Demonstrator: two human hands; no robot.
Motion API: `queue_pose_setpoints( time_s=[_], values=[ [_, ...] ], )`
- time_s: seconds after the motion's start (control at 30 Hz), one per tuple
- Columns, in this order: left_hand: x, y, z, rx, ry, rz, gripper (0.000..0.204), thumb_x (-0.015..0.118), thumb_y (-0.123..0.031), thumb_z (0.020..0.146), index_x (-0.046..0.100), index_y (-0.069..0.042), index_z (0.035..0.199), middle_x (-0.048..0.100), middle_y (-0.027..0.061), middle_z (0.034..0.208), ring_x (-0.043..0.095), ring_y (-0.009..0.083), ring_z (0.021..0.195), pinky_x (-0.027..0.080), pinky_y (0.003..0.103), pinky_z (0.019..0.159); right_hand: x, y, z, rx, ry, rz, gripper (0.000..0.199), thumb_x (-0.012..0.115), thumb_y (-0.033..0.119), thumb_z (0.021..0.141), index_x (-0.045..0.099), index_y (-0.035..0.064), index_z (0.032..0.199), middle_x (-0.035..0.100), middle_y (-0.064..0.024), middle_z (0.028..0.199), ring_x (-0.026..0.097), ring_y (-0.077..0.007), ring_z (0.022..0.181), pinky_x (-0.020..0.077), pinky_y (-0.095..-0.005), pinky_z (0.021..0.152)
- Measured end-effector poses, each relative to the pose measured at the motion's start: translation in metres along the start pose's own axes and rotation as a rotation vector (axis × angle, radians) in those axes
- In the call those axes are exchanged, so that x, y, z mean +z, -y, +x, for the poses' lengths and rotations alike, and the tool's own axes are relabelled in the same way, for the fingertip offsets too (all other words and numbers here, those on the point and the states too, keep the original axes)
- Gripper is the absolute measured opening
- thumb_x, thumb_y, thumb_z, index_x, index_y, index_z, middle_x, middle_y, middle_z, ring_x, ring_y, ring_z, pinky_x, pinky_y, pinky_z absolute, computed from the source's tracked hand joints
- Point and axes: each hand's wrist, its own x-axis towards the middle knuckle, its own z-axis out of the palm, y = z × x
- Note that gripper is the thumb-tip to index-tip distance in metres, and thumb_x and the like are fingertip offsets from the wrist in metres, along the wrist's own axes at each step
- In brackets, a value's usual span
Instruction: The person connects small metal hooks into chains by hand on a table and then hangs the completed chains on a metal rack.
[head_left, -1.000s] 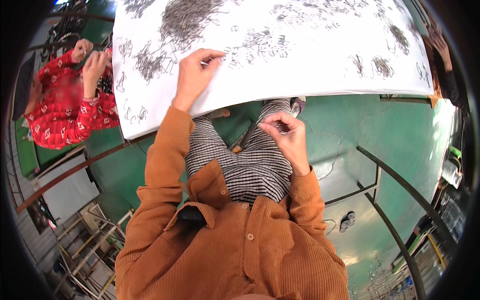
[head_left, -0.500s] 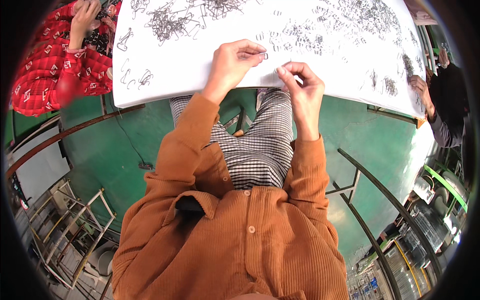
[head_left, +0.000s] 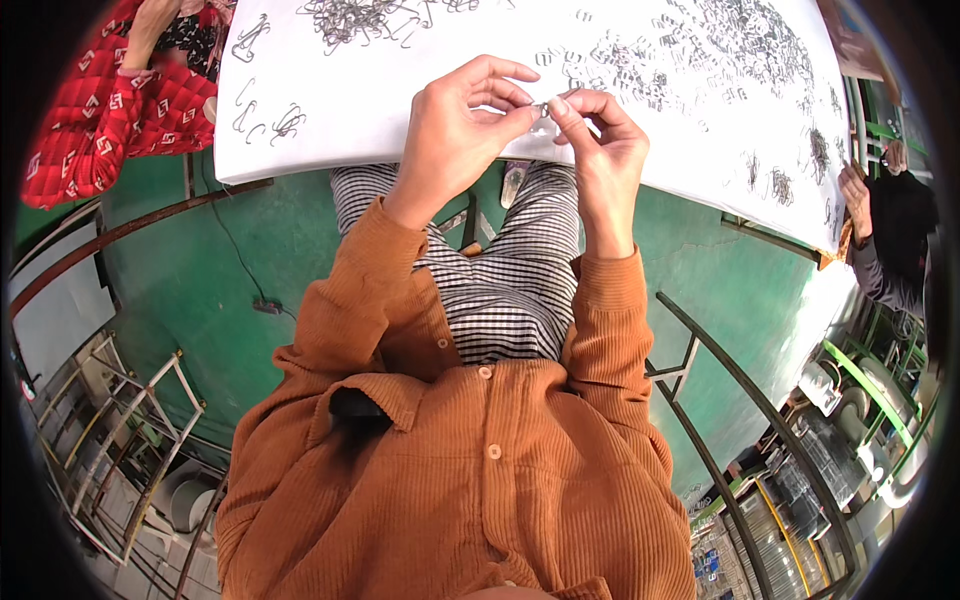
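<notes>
Both hands meet at the table's (head_left: 330, 140) near edge: left hand (head_left: 462, 120) and right hand (head_left: 600, 135) pinch one small metal clip (head_left: 541, 108) between fingertips.

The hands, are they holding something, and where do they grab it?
Yes. The left hand and right hand pinch one small metal wire clip between their fingertips, one at each end, above the white table.

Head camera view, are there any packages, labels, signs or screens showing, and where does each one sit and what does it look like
None that can be made out: only a white table strewn with small grey metal clips, and both hands pinching one small clip.
</notes>
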Motion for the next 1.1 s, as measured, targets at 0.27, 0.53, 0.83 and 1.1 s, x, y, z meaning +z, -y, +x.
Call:
queue_pose_setpoints(
  time_s=[0.27, 0.53, 0.83, 1.1],
  values=[
    [-0.001, 0.039, 0.038, 0.233, -0.001, 0.407, 0.021, 0.064, -0.001, 0.084, 0.07, -0.004, 0.103, 0.069, 0.008, 0.094, 0.067, 0.017, 0.082, 0.054, 0.029, 0.072, -0.016, 0.001, -0.021, -0.033, -0.05, 0.1, 0.009, 0.07, 0.001, 0.085, 0.061, -0.0002, 0.083, 0.067, -0.0047, 0.081, 0.06, -0.0079, 0.073, 0.0487, -0.0213, 0.066],
    [0.024, 0.059, 0.084, 0.148, -0.067, 0.586, 0.021, 0.07, -0.005, 0.082, 0.07, -0.005, 0.103, 0.07, 0.0111, 0.094, 0.068, 0.0185, 0.081, 0.055, 0.028, 0.074, -0.024, -0.016, -0.024, -0.243, -0.081, -0.312, 0.01, 0.071, -0.001, 0.081, 0.061, -0.0008, 0.084, 0.066, -0.0068, 0.077, 0.063, -0.0113, 0.069, 0.0499, -0.0243, 0.065],
    [-0.002, 0.015, 0.036, -0.035, 0.017, -0.144, 0.019, 0.067, 0.001, 0.085, 0.067, 0.004, 0.103, 0.069, 0.0087, 0.098, 0.065, 0.0138, 0.087, 0.055, 0.026, 0.079, 0.006, -0.016, 0.012, -0.502, -0.081, -0.568, 0.011, 0.066, -0.003, 0.078, 0.057, 0.0026, 0.08, 0.06, -0.0119, 0.077, 0.061, -0.0297, 0.066, 0.0486, -0.0368, 0.059],
    [-0.049, 0.003, -0.008, 0.069, -0.247, 0.073, 0.015, 0.065, 0.003, 0.085, 0.067, 0.006, 0.099, 0.068, 0.0084, 0.099, 0.063, 0.012, 0.088, 0.053, 0.025, 0.08, 0.051, -0.02, 0.021, -0.435, 0.232, -0.438, 0.009, 0.067, 0.002, 0.081, 0.063, 0.0019, 0.089, 0.063, -0.0122, 0.085, 0.063, -0.0279, 0.071, 0.0501, -0.0351, 0.062]
  ],
)
